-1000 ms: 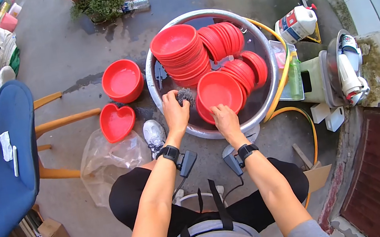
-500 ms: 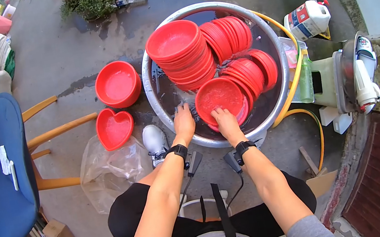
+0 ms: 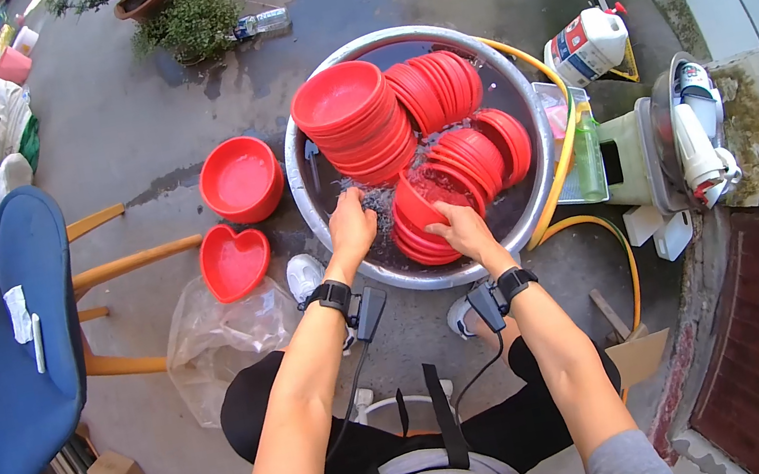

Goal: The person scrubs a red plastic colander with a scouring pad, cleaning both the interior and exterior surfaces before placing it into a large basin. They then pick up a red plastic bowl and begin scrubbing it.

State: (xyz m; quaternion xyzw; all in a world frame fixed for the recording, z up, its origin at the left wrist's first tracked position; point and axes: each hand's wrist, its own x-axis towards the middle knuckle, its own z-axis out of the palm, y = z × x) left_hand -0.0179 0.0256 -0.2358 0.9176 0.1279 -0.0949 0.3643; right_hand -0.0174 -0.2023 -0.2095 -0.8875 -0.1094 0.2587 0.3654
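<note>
A wide metal basin (image 3: 296, 176) of water holds many red plastic bowls. My right hand (image 3: 463, 228) is closed on the rim of a tilted red bowl (image 3: 416, 202) at the front of the basin. Splashing water runs over that bowl. My left hand (image 3: 352, 226) is at the basin's left side, its fingers curled together beside the splashing water; whatever they hold, if anything, is hidden. Just beyond it stands a tall stack of red bowls (image 3: 359, 129). More red bowls (image 3: 437, 90) lean on edge in the water at the back and right.
Left of the basin, a round red bowl (image 3: 241, 180) and a heart-shaped red bowl (image 3: 236, 261) sit near a clear plastic bag (image 3: 215, 342). A blue chair (image 3: 24, 350) stands farther left. A yellow hose (image 3: 562, 164) curves round the basin's right side, near a white jug (image 3: 592, 47).
The front bowl has gone from facing up to tilted, with water splashing over it. My right hand has shifted to its right edge, and my left hand has moved slightly away from me.
</note>
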